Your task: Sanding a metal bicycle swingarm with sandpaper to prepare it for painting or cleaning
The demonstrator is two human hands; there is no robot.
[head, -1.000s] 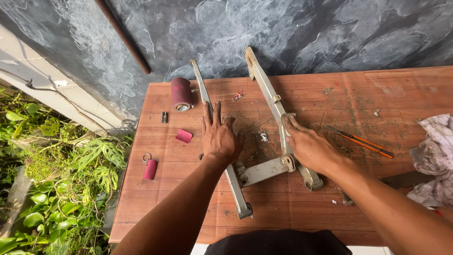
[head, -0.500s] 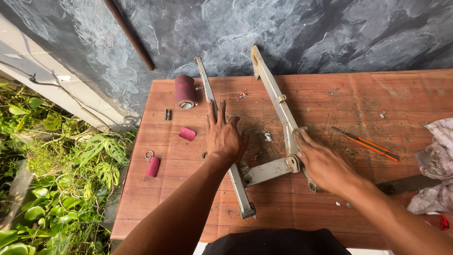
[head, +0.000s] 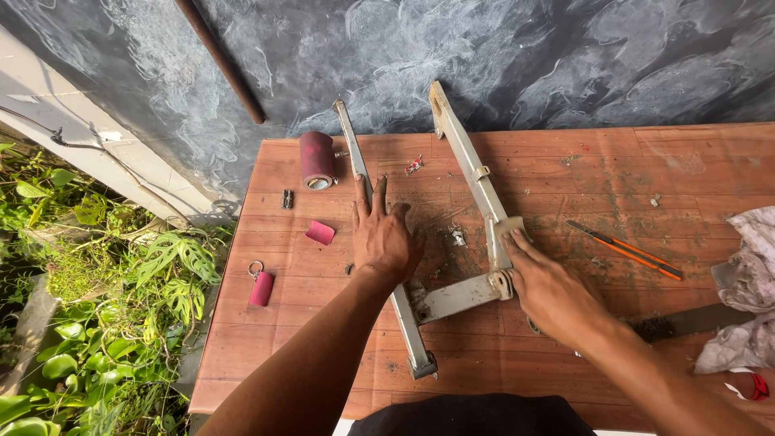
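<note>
Grey-painted metal frame (head: 452, 242), H-shaped: two long rails plus a crossbar, lying flat on the counter (head: 710, 169), far ends against the wall. Left hand (head: 383, 238) is spread flat, fingers extended, palm down on the left rail, pinning it and gripping nothing. Right hand (head: 553, 291) sits on the right rail near the crossbar joint, fingers curled over a small tan scrap, looks like sandpaper (head: 510, 226), pressed onto the rail.

My read: the step in hand is abrading the right rail, with the frame braced. The next stroke calls for steady downward pressure from the left hand so the frame doesn't slide, and the right working along the rail's length, not across it.

Surface: reddish-brown wood planks, scuffed, dusty, flecked with paint chips. On it: maroon sandpaper roll (head: 316, 159) at the back, a small pink scrap (head: 320, 232), a pink keyring tag (head: 260, 287) to the left, orange-handled tool (head: 626, 249) to the right, wire brush (head: 686, 323) near the right forearm, crumpled rag (head: 747, 291) at the right edge.

Setting: outdoors, mottled dark grey wall behind, rusty rod (head: 222, 60) leaning on it, green plants (head: 89, 323) left of the counter.
</note>
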